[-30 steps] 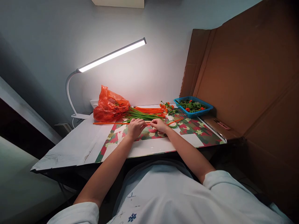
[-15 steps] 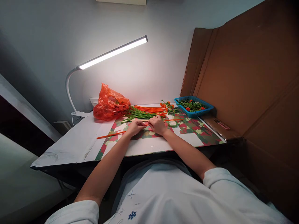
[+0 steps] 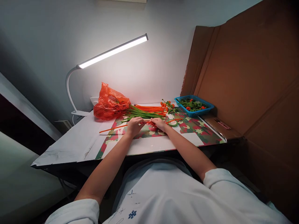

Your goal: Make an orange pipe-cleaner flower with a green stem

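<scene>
At the centre of the frame, my left hand [image 3: 134, 126] and right hand [image 3: 161, 123] rest close together on a patterned mat [image 3: 198, 129]. The curled fingers of both pinch one long orange stem [image 3: 113, 128], which trails off toward the left. A green tape roll [image 3: 173, 123] lies just right of my right hand.

Standing against wall: white table [image 3: 79, 140]. Lying across right half: patterned sheet [image 3: 196, 127]. Sitting along back: orange bag [image 3: 109, 105], bundle of green and orange sticks [image 3: 144, 112], blue basket [image 3: 197, 112]. Resting on sheet: green tape roll [image 3: 173, 123].
</scene>
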`<state>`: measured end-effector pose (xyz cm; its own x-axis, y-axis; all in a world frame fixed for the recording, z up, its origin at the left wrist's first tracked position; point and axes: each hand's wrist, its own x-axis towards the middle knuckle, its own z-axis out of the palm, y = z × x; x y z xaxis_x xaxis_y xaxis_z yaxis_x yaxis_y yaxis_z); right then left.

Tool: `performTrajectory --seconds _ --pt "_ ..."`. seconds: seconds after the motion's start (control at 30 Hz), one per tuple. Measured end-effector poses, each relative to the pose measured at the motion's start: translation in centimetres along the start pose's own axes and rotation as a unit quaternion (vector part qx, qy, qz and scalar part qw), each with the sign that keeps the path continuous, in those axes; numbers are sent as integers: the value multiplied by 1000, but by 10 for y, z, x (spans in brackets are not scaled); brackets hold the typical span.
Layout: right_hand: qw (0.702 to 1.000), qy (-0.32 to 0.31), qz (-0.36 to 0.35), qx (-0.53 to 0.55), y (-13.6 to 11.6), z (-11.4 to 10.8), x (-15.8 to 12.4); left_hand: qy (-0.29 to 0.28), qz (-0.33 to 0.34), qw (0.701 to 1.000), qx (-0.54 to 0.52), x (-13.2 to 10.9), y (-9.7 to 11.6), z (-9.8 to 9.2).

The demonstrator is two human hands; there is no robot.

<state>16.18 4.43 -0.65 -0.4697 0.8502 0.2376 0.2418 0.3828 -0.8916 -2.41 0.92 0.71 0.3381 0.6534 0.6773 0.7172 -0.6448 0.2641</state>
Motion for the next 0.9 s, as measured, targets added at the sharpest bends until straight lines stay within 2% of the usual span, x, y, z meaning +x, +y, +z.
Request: performTrajectory --seconds 0.2,0.43,0.57,0.67,0.8,0.9 --pt "995 -60 24 77 -6 -6 -3 12 44 998 42 0 2 -1" --pt "995 -83 -2 57 -13 -11 -9 -6 57 997 58 -1 3 -5" --pt "998 -61 -23 -17 -8 -9 -9 -31 40 997 56 -1 3 -7" --pt "993 -21 -43 -104 -4 -5 -10 -58 17 997 48 0 2 -6" --pt "969 34 -85 -231 -4 0 -13 -80 -35 996 30 0 -1 -1" --pt "941 47 -123 -312 -9 2 -14 -82 -87 993 11 -2 -5 2"
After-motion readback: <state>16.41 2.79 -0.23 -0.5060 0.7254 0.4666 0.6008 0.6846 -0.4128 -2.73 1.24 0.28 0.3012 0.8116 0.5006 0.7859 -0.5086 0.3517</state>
